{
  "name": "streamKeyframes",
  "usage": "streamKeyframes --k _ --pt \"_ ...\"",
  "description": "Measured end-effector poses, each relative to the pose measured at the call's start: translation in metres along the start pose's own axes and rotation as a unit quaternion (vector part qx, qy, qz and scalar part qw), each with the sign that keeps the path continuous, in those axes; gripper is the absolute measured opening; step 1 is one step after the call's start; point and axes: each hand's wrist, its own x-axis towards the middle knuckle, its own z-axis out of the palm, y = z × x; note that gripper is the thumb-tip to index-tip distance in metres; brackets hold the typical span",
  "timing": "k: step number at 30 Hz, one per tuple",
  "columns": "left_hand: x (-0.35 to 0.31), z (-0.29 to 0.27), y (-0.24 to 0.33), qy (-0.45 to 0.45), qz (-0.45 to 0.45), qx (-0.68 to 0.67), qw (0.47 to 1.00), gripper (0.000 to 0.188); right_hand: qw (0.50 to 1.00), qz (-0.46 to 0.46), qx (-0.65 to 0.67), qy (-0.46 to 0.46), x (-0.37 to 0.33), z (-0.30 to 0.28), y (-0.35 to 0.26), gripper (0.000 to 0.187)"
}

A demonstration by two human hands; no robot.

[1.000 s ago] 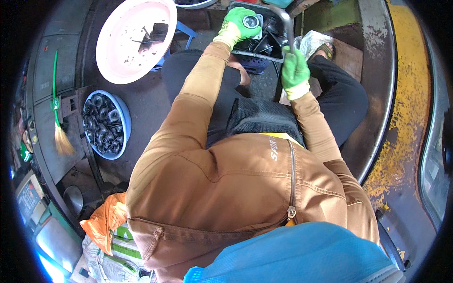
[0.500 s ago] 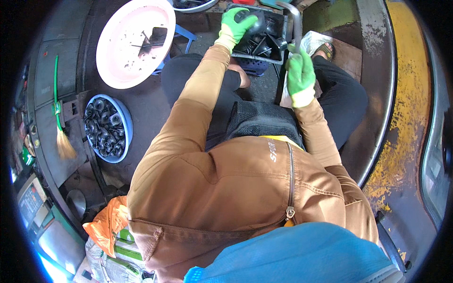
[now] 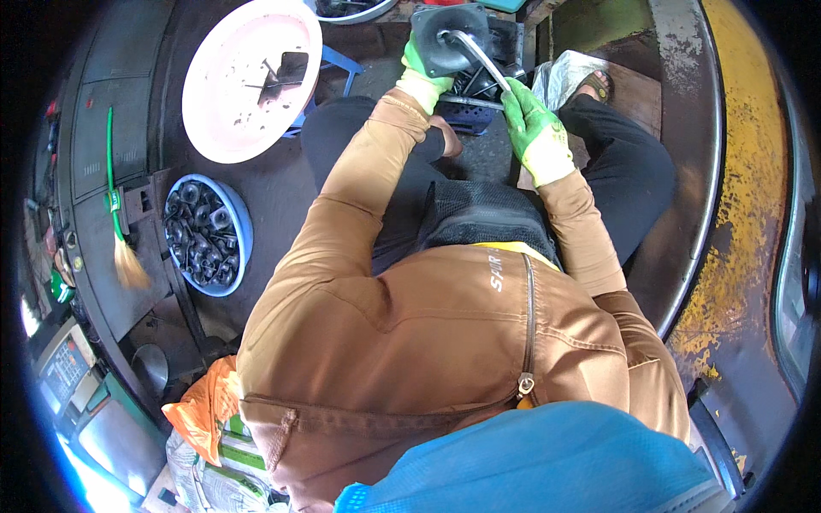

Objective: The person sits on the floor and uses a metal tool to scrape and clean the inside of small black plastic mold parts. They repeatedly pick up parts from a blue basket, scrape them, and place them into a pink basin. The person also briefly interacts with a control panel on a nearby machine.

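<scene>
A black cup-like part with a square flange (image 3: 434, 53) is gripped at its left side by my left hand (image 3: 416, 75), in a green and yellow glove. Much of that hand is hidden behind the flange. My right hand (image 3: 532, 128), gloved alike, is closed round a bent metal rod (image 3: 484, 60). The rod's curved tip reaches the hole in the middle of the part; how deep it goes, I cannot tell. Just behind the hands stands a dark crate (image 3: 516, 43) holding more black parts (image 3: 475, 84).
A pink basin (image 3: 205, 103) with a few dark pieces rests on a blue stool (image 3: 342, 64). A blue tub (image 3: 245, 224) of black parts stands at the left, near a green-handled brush (image 3: 112, 179). A yellow, worn metal panel (image 3: 744, 188) rises at the right.
My left hand has lifted the black part out over the crate's front, its flange now turned toward me. The rod has swung left and down from upright to the part's centre.
</scene>
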Motion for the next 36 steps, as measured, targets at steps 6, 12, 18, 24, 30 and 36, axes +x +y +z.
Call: streamKeyframes --k 6,12,18,24,30,36 --pt "-0.003 0.002 -0.010 0.054 -0.085 0.005 0.995 0.039 0.953 -0.159 0.180 0.184 -0.007 -0.002 0.009 0.033" --pt "0.017 -0.004 0.010 -0.003 -0.005 -0.080 0.997 0.034 0.998 -0.025 0.041 0.035 -0.002 0.004 0.007 0.032" --pt "0.020 -0.006 0.021 0.058 -0.054 -0.059 0.995 0.023 0.965 -0.165 0.121 0.165 -0.007 0.000 0.004 0.032" --pt "0.002 -0.003 0.009 -0.018 -0.025 0.061 0.998 0.041 1.000 0.015 0.014 -0.020 -0.003 0.014 0.015 0.036" --pt "0.003 0.005 -0.009 0.077 -0.136 -0.233 0.960 0.038 0.999 -0.008 0.025 0.035 -0.008 -0.007 0.000 0.032" --pt "0.023 -0.020 0.013 0.078 -0.059 0.132 0.986 0.042 0.977 -0.066 0.157 0.128 0.001 -0.017 -0.007 0.031"
